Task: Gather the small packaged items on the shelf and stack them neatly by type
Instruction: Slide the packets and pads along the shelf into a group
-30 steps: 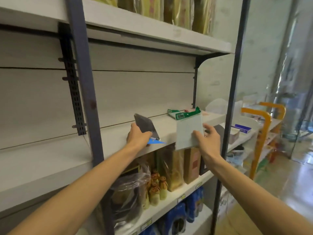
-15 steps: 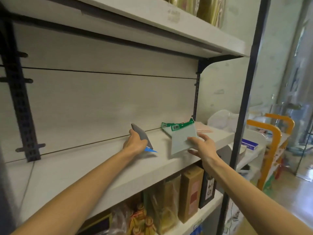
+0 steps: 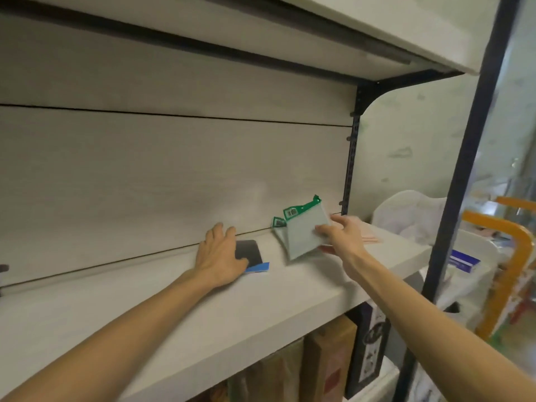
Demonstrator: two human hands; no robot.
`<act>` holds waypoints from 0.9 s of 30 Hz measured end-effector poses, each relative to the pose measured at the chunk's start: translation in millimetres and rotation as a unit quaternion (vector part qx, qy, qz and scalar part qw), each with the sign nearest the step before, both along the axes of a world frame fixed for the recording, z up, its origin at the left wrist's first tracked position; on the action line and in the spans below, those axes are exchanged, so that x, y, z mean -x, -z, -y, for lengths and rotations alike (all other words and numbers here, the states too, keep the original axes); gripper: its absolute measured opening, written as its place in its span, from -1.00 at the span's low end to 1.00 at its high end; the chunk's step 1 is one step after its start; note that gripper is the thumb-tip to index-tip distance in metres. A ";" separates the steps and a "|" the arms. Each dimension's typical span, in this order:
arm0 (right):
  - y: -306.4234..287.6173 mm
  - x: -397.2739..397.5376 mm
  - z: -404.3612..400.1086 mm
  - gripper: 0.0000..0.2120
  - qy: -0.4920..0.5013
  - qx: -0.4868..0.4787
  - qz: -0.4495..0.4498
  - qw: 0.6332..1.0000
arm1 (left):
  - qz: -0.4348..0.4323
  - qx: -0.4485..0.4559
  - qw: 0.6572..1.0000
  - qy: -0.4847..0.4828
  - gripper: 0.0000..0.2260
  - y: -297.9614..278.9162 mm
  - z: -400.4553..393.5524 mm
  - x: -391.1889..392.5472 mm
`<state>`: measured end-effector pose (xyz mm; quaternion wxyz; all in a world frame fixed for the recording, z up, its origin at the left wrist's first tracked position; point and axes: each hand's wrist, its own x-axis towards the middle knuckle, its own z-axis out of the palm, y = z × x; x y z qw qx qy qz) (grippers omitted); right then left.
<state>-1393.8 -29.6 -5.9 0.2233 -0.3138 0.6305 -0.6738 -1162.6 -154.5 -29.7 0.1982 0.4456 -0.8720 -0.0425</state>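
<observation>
The dark packet (image 3: 249, 252), upright in the left hand (image 3: 218, 256) earlier, now lay flat on the shelf (image 3: 174, 309) under relaxed fingers. The right hand (image 3: 340, 237) still pinched the green-topped packet (image 3: 303, 232), now lowered over a second one (image 3: 279, 227).

a shop: tiered display shelving (image 3: 261, 309) above boxed goods (image 3: 330, 361).

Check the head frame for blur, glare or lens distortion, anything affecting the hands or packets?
Head view: motion blur smears the right hand and the green-topped packets it holds; the left hand on the dark packet is sharper. Wide-angle bending bows the shelf edge and the upright post. Lighting is soft, with no glare on the packets.
</observation>
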 end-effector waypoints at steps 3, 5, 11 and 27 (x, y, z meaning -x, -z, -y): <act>0.5 28.3 25.3 -0.50 -0.033 -0.028 -0.012 0.999 | 0.037 0.025 0.998 0.053 -0.51 -5.6 3.0 20.3; 9.7 43.5 33.2 -0.48 -0.016 -0.097 -0.161 0.982 | 0.047 0.028 0.997 0.059 -0.56 -7.3 5.1 36.0; 33.0 68.3 51.4 -0.46 0.016 -0.127 -0.545 0.828 | 0.048 0.048 0.998 0.013 -0.64 19.4 8.4 61.1; 12.9 -20.2 56.0 -0.43 -0.081 -0.091 -0.629 0.768 | 0.056 0.119 0.985 -0.109 -0.25 -4.0 -46.1 -22.3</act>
